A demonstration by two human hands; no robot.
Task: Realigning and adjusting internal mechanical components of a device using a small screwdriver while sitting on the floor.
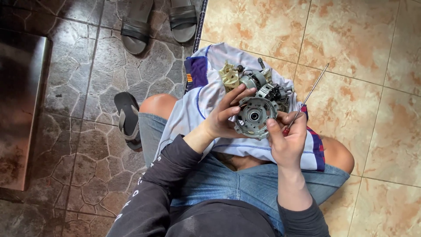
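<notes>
Two hands are busy over the lap of a person sitting on the floor with knees spread. The left hand [226, 115] is curled around a small electric motor [256, 115], fingers wrapped over its upper edge and thumb against the side of the round grey end plate. The right hand [287, 138] steadies the plate's lower rim with its thumb while its fingers are closed on a thin screwdriver [307, 98], whose long shaft slants up and away to the right. The motor sits just above a white cloth with blue trim [206, 94] spread over the knees, and a cream plastic part [230, 75] with wires sticks out behind it.

That motor looks dense and heavy for its size, all metal and rigid, so it should not flex in the grip, though the wires and the plastic piece at the back look easy to snag or crack. The round plate's rim seems the safest place to hold; the bearing hub in the middle is best left alone.

Three dark sandals lie off to the left on the dark stone floor [87, 87]: one [127, 118] beside the knee, two [158, 22] further up. Beige tiles [372, 66] cover the floor on the right
</notes>
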